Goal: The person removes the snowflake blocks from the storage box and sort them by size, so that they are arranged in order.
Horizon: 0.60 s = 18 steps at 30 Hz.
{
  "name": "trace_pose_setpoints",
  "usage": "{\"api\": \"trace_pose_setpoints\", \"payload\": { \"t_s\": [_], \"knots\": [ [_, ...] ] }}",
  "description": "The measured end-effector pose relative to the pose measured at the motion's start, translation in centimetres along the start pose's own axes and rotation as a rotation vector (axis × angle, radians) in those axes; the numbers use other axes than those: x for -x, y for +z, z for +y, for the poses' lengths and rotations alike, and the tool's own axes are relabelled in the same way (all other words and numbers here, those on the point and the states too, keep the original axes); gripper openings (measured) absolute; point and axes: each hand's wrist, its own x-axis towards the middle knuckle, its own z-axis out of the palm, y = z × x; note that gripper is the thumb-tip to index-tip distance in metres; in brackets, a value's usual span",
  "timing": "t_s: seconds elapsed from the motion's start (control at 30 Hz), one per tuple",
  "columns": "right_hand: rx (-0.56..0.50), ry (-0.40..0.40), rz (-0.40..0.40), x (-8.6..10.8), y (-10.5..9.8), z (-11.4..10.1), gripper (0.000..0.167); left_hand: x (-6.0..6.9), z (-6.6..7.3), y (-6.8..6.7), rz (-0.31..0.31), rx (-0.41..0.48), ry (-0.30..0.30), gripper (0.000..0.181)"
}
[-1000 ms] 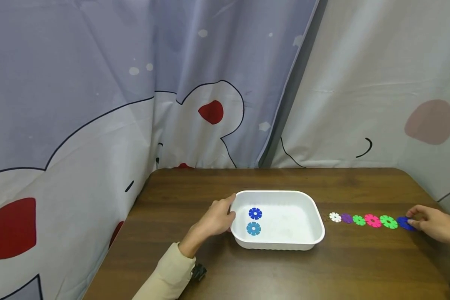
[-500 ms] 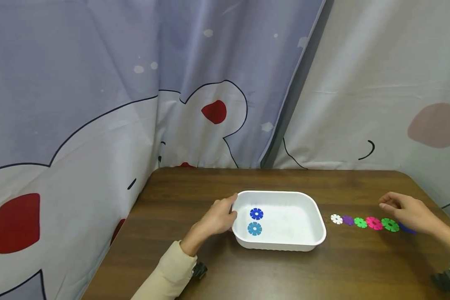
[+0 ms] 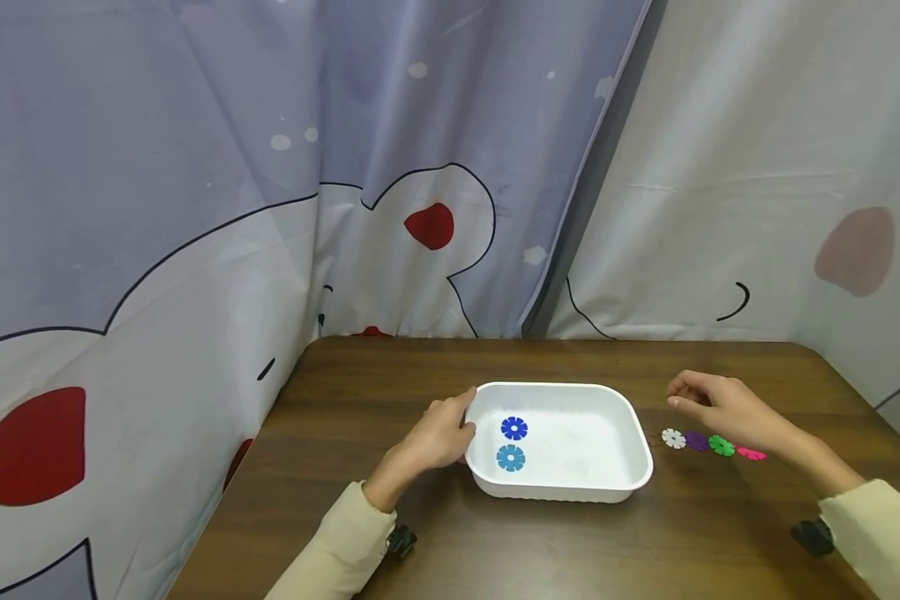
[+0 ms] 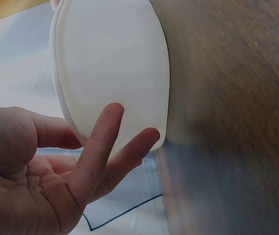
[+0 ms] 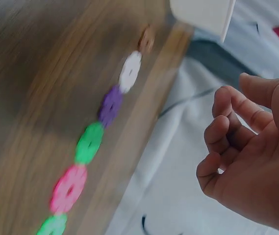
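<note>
A white plastic tray (image 3: 577,442) stands on the table. My left hand (image 3: 435,433) holds its left end, with two fingers lying against the outer wall in the left wrist view. Inside the tray lie a dark blue notched disc (image 3: 514,428) and a light blue notched disc (image 3: 511,457). To the tray's right runs a row of discs: brown (image 5: 147,39), white (image 5: 130,72), purple (image 5: 111,105), green (image 5: 89,143), pink (image 5: 68,189) and another green (image 5: 52,225). Above this row hovers my right hand (image 3: 727,408), fingers loosely curled with nothing between them. My forearm hides the row's right end in the head view.
The brown wooden table (image 3: 555,550) ends at a back edge below a patterned curtain (image 3: 420,283). More curtain (image 3: 757,183) hangs at the right. Dark wrist cameras sit on both wrists, the left one (image 3: 401,541) near the tabletop.
My right hand has left the blue disc at the row's right end and moved left above the row, toward the tray. The left hand and tray keep their places.
</note>
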Motion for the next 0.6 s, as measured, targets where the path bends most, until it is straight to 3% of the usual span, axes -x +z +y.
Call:
{"api": "trace_pose_setpoints", "payload": {
  "t_s": [0.3,0.6],
  "knots": [
    [-0.048,-0.104,-0.031,-2.5,2.7,-4.3,0.011,0.1,-0.1,0.0,0.001,0.004,-0.006,0.061],
    [-0.057,-0.185,-0.082,-4.6,5.0,-7.2,0.014,0.1,0.0,0.0,0.008,0.01,-0.003,0.061]
  ]
}}
